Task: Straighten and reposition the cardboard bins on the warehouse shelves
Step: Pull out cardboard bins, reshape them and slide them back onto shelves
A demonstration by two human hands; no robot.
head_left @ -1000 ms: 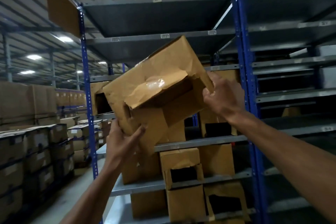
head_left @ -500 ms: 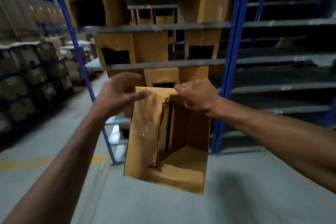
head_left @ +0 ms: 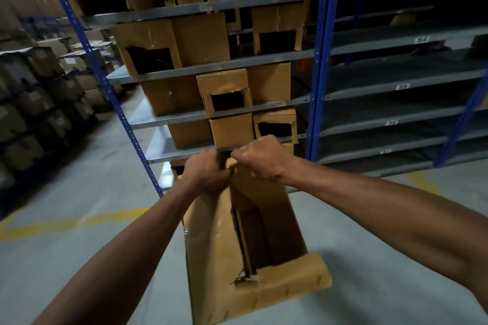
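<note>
I'm gripping the cardboard bin (head_left: 237, 258) at its far top edge, left hand (head_left: 204, 174) and right hand (head_left: 264, 158) clenched on the cardboard, nearly touching. Bin is hanging over the floor just in front of the shelving (head_left: 184, 149), long axis running from my grip back toward me, cut-out face up. Judging the low shelves as nearest, straight past my knuckles.

Matt, creased cardboard bin (head_left: 211, 240)

S4 label (head_left: 422, 40) | S5 label (head_left: 403, 86) | S6 label (head_left: 392, 123) | on grey shelf edges (head_left: 369, 92)
</note>
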